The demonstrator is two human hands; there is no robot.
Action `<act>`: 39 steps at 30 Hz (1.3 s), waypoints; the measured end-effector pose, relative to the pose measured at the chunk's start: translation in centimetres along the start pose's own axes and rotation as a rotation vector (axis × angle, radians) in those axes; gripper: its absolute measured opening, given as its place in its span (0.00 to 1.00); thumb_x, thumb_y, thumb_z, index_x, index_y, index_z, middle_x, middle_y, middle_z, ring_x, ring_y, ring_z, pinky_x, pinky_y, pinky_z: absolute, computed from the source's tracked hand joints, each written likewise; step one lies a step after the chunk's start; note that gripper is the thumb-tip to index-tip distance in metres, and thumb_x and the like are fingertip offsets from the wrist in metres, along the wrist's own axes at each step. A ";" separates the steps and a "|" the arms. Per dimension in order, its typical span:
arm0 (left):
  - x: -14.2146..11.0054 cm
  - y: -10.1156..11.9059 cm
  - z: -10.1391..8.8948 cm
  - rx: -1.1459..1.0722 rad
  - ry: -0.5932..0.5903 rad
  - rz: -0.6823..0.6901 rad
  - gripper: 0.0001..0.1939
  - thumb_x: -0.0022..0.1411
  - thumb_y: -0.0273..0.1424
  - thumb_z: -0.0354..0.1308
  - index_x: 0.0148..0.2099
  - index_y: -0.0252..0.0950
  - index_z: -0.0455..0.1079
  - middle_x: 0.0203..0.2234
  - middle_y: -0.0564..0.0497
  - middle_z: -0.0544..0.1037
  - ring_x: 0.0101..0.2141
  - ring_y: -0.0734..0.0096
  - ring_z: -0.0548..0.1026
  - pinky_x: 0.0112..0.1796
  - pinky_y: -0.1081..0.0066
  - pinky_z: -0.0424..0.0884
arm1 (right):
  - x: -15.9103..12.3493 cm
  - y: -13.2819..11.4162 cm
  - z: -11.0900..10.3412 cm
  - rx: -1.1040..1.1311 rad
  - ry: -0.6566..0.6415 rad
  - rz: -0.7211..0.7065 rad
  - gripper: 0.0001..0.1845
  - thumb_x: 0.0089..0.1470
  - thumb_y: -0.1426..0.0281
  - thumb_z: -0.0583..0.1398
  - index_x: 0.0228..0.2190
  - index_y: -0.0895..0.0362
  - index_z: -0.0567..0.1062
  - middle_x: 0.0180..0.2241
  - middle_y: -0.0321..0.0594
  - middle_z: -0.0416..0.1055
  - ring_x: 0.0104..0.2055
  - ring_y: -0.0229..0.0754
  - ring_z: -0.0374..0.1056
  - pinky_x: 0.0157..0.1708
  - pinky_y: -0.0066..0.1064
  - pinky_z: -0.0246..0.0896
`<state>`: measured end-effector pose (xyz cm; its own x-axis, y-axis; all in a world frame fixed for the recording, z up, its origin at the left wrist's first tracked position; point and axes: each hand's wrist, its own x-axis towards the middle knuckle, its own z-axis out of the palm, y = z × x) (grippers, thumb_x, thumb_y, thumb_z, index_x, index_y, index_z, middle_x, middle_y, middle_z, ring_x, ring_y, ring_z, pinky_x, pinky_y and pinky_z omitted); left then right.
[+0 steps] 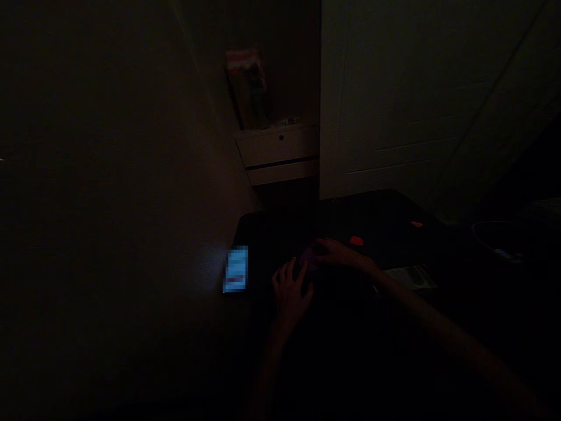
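Observation:
The room is very dark. My left hand (pixel 291 292) rests low over the dark table with its fingers spread, the index fingertip at the edge of a dim purple thing (pixel 308 257). From the other side my right hand (pixel 335 252) reaches in, fingers curved down and closed on that purple thing. Its kind is too dark to make out. Just beyond my right hand lies a small bright orange-red piece (pixel 356 241).
A lit screen (pixel 236 269) stands at the table's left edge by the wall. Another orange-red piece (pixel 416 224) and a printed sheet (pixel 409 278) lie to the right. Behind the dark table (pixel 372 204) are a drawer unit (pixel 280 152) and a striped box (pixel 248 88).

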<state>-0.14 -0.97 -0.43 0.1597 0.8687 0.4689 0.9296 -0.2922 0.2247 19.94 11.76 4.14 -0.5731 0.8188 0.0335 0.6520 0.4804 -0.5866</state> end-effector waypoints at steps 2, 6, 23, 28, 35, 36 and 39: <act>-0.1 -0.1 -0.1 -0.025 -0.001 0.010 0.33 0.62 0.35 0.62 0.68 0.48 0.61 0.67 0.45 0.63 0.62 0.48 0.62 0.59 0.45 0.58 | -1.0 0.1 0.4 -0.074 0.091 0.047 0.17 0.59 0.63 0.63 0.47 0.59 0.75 0.46 0.48 0.75 0.46 0.47 0.71 0.43 0.32 0.64; -0.3 -0.3 -0.5 -0.099 0.013 0.032 0.27 0.64 0.32 0.59 0.65 0.47 0.65 0.65 0.48 0.66 0.62 0.55 0.64 0.61 0.49 0.58 | -3.1 -0.3 0.7 -0.180 0.157 0.151 0.14 0.62 0.61 0.61 0.40 0.59 0.76 0.41 0.48 0.75 0.39 0.45 0.71 0.39 0.31 0.62; -0.2 0.0 -0.9 -0.089 -0.004 0.075 0.21 0.65 0.32 0.60 0.60 0.49 0.71 0.60 0.50 0.73 0.58 0.55 0.68 0.59 0.47 0.59 | 0.1 -0.6 0.7 0.164 -0.088 0.017 0.08 0.51 0.72 0.64 0.36 0.58 0.78 0.35 0.40 0.79 0.36 0.42 0.74 0.33 0.26 0.62; -0.1 0.2 -1.1 -0.066 -0.008 0.066 0.22 0.65 0.33 0.59 0.60 0.50 0.70 0.60 0.50 0.72 0.58 0.54 0.68 0.59 0.46 0.58 | 0.8 0.0 0.8 0.151 -0.097 0.055 0.10 0.48 0.71 0.65 0.36 0.58 0.79 0.35 0.40 0.79 0.35 0.42 0.74 0.32 0.26 0.62; 0.1 0.4 -1.3 -0.059 -0.029 0.056 0.20 0.65 0.33 0.58 0.59 0.50 0.71 0.59 0.50 0.72 0.57 0.53 0.67 0.58 0.45 0.58 | 1.1 0.0 0.5 0.165 -0.156 0.071 0.14 0.47 0.68 0.67 0.38 0.57 0.79 0.36 0.39 0.80 0.37 0.43 0.75 0.33 0.26 0.64; 0.1 0.4 -1.3 -0.057 -0.024 0.056 0.20 0.65 0.33 0.58 0.59 0.50 0.71 0.59 0.50 0.73 0.57 0.53 0.67 0.58 0.46 0.59 | 1.1 -0.1 0.4 0.165 -0.162 0.079 0.14 0.46 0.68 0.67 0.38 0.57 0.79 0.36 0.39 0.80 0.37 0.43 0.75 0.32 0.26 0.64; 0.2 0.4 -1.4 -0.055 -0.023 0.060 0.20 0.65 0.33 0.59 0.58 0.51 0.71 0.58 0.50 0.73 0.56 0.53 0.68 0.57 0.46 0.60 | 1.1 -0.8 0.1 0.155 -0.177 0.108 0.14 0.45 0.70 0.68 0.38 0.57 0.79 0.37 0.39 0.80 0.37 0.43 0.75 0.32 0.25 0.64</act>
<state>-0.20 -1.49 0.90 0.2232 0.8576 0.4633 0.8985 -0.3653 0.2433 18.70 12.27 4.52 -0.5909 0.7886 -0.1705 0.6384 0.3277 -0.6965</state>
